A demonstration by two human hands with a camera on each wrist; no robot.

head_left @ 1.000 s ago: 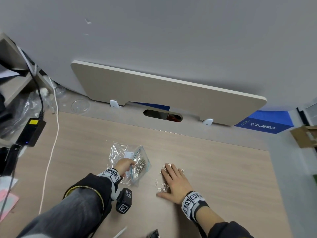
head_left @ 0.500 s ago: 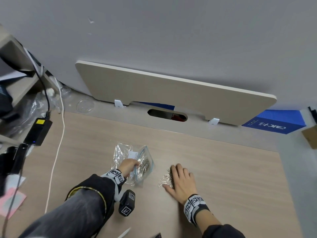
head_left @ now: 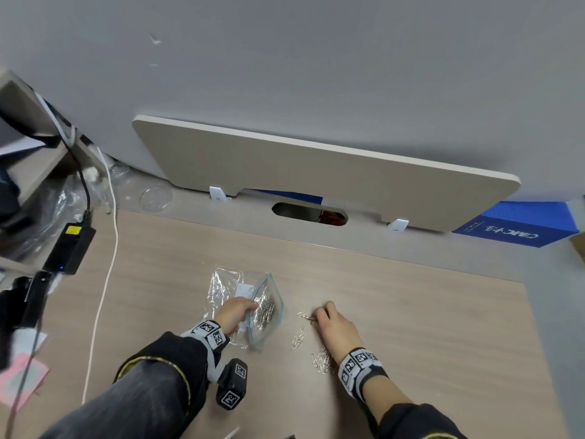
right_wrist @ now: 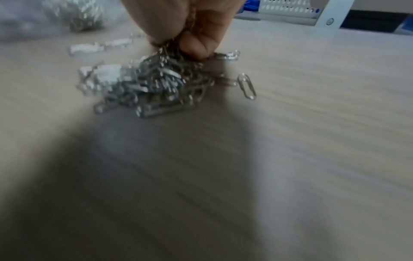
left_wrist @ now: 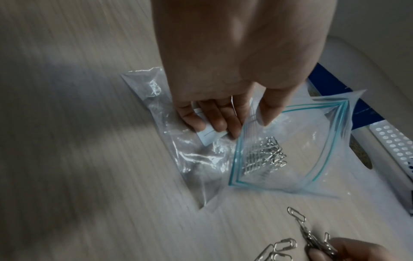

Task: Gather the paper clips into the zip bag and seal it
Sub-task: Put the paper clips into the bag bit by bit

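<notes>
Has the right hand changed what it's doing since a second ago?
Yes. The right hand lay flat on the desk; now its fingers curl and pinch a bunch of paper clips, with others left on the desk nearer the wrist.

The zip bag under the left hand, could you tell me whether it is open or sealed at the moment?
Open. The zip bag's teal strips gape apart while the left hand holds one edge, with paper clips lying inside.

The right wrist view is smeared by blur: the heap of paper clips (right_wrist: 154, 84) melts into one grey tangle, so no count is possible, and the right hand (right_wrist: 185, 26) is cut off by the top edge. The zip bag (right_wrist: 73, 15) there is only a haze. In the left wrist view the left hand (left_wrist: 236, 58) hides part of a clear wrapper (left_wrist: 178, 141).
</notes>
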